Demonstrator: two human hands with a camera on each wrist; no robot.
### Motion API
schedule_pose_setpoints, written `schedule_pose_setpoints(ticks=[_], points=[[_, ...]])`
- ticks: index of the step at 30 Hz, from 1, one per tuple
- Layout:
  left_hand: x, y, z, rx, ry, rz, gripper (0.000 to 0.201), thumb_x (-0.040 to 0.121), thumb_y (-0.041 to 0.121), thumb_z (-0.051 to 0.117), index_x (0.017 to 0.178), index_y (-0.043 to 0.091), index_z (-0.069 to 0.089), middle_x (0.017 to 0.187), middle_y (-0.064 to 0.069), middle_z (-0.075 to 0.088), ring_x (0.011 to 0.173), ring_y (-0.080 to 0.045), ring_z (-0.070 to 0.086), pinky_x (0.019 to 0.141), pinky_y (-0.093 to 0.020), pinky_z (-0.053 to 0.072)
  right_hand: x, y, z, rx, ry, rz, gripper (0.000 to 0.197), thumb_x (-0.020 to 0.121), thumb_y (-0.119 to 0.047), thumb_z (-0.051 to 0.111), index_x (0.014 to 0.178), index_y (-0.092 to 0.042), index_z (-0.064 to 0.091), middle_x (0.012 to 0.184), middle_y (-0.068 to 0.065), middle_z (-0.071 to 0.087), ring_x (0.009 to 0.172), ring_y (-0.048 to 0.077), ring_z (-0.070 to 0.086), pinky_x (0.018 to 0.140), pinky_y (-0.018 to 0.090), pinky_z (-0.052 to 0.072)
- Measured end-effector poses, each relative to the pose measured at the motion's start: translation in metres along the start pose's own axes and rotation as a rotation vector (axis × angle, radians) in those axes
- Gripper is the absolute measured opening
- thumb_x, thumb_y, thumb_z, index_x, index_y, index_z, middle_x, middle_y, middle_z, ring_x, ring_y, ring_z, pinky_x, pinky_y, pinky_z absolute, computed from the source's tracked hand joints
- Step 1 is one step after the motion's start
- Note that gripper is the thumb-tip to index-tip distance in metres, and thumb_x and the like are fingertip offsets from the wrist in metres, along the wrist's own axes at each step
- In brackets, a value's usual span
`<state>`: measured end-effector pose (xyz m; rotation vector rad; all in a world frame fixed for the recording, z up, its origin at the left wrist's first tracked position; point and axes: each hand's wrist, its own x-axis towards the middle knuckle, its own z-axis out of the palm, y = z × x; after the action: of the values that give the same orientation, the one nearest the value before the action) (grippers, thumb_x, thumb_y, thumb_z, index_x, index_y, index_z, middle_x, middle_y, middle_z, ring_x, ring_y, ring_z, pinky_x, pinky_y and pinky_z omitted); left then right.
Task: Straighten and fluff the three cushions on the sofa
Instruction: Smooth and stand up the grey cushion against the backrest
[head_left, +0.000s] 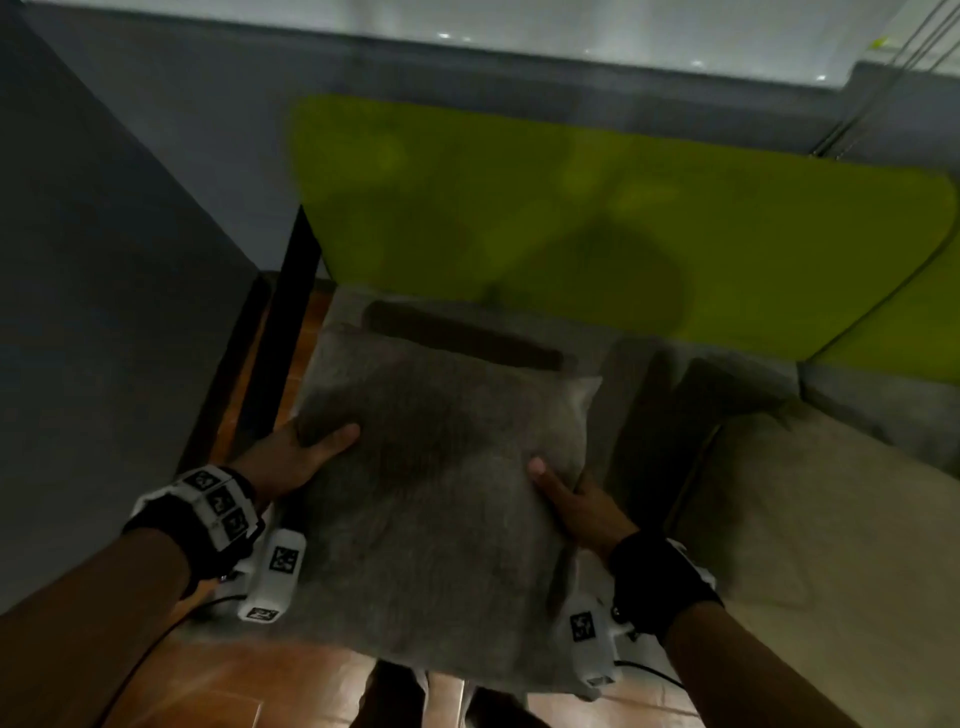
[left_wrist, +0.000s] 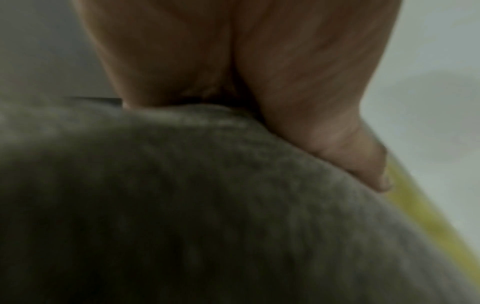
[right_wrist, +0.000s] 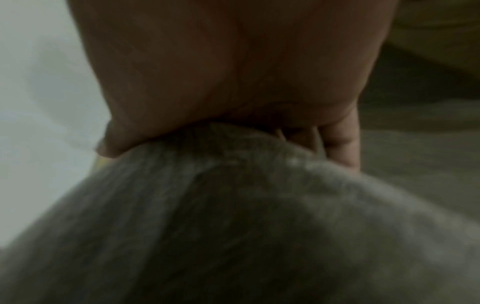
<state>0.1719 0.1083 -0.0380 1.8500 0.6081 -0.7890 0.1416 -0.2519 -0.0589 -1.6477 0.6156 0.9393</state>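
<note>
Both hands' grip holds grey cushion (head_left: 436, 499); beige cushion (head_left: 831, 519) right, green backrest (head_left: 623, 218) behind.

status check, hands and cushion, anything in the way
Left hand and right hand grip the grey cushion by its sides. Cushion held above the seat. Beige cushion lies alongside right, nothing blocking.

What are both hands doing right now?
Left hand: grips the grey cushion at its left edge.
Right hand: grips the same cushion at its right edge.
</note>
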Motion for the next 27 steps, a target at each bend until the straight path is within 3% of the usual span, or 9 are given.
schedule_pose_setpoints(ticks=[2,4,7,9,11,16,20,23,27], points=[[0.002,0.021,-0.008,-0.033,0.029,0.079,0.099,0.061,0.072,0.077,0.143,0.026,0.047,0.123,0.005,0.064,0.104,-0.013,0.062,0.092,-0.031,0.051,0.003,-0.024,-0.004,0.000,0.073,-0.056,0.135,0.044,-0.094,0.069,0.156,-0.029,0.032,0.149,-0.002,0.052,0.133,0.025,0.054,0.114,0.040,0.042],[0.002,0.043,-0.018,-0.066,0.079,0.167,0.088,0.071,0.056,0.077,0.146,0.026,0.041,0.117,0.009,0.060,0.101,-0.012,0.058,0.091,-0.030,0.047,0.008,-0.051,-0.012,-0.004,0.152,-0.168,0.145,0.032,-0.097,0.070,0.155,-0.031,0.033,0.146,-0.004,0.054,0.129,0.021,0.055,0.110,0.035,0.044],[0.008,0.068,-0.039,-0.113,0.177,0.368,0.122,0.042,0.079,0.080,0.146,0.033,0.037,0.133,0.012,0.054,0.120,-0.011,0.054,0.106,-0.038,0.042,0.015,-0.089,-0.022,-0.019,0.221,-0.385,0.143,0.029,-0.097,0.070,0.153,-0.035,0.032,0.139,-0.011,0.056,0.124,0.013,0.055,0.097,0.024,0.044],[0.017,0.078,-0.057,-0.099,0.231,0.503,0.116,0.048,0.084,0.074,0.147,0.034,0.039,0.138,0.016,0.054,0.127,-0.007,0.051,0.111,-0.043,0.039,0.024,-0.112,-0.024,-0.013,0.249,-0.514,0.135,0.031,-0.093,0.075,0.147,-0.040,0.032,0.131,-0.020,0.057,0.123,0.009,0.056,0.093,0.024,0.046],[0.025,0.090,-0.071,-0.109,0.247,0.550,0.115,0.053,0.087,0.069,0.149,0.032,0.038,0.144,0.008,0.052,0.134,-0.017,0.048,0.113,-0.051,0.036,0.031,-0.130,-0.023,0.026,0.261,-0.627,0.126,0.033,-0.084,0.085,0.140,-0.046,0.030,0.131,-0.028,0.053,0.123,0.001,0.055,0.094,0.026,0.051],[0.049,0.106,-0.096,-0.107,0.254,0.604,0.090,0.045,0.093,0.065,0.126,0.068,0.037,0.140,0.022,0.044,0.139,-0.019,0.040,0.114,-0.051,0.034,0.054,-0.158,-0.009,-0.011,0.295,-0.778,0.123,0.041,-0.065,0.097,0.141,-0.061,0.025,0.144,-0.031,0.047,0.137,0.005,0.048,0.105,0.041,0.050],[0.081,0.105,-0.110,-0.098,0.247,0.579,0.109,0.044,0.091,0.067,0.138,0.046,0.035,0.148,0.006,0.043,0.139,-0.022,0.042,0.113,-0.051,0.037,0.072,-0.170,-0.002,-0.016,0.307,-0.799,0.132,0.045,-0.066,0.096,0.154,-0.041,0.024,0.153,-0.015,0.045,0.141,0.011,0.046,0.110,0.051,0.047],[0.105,0.109,-0.113,-0.026,0.259,0.547,0.101,0.042,0.096,0.063,0.130,0.058,0.032,0.149,0.002,0.047,0.135,-0.025,0.047,0.110,-0.051,0.041,0.083,-0.177,0.002,0.002,0.283,-0.787,0.125,0.047,-0.066,0.095,0.149,-0.052,0.025,0.154,-0.015,0.044,0.141,0.011,0.045,0.110,0.050,0.047],[0.123,0.116,-0.113,0.005,0.239,0.540,0.121,0.033,0.096,0.062,0.139,0.047,0.030,0.143,0.009,0.045,0.129,-0.016,0.044,0.107,-0.041,0.040,0.090,-0.182,0.004,-0.029,0.359,-0.763,0.107,0.045,-0.073,0.090,0.130,-0.071,0.026,0.141,-0.027,0.047,0.134,0.009,0.047,0.107,0.038,0.048]])
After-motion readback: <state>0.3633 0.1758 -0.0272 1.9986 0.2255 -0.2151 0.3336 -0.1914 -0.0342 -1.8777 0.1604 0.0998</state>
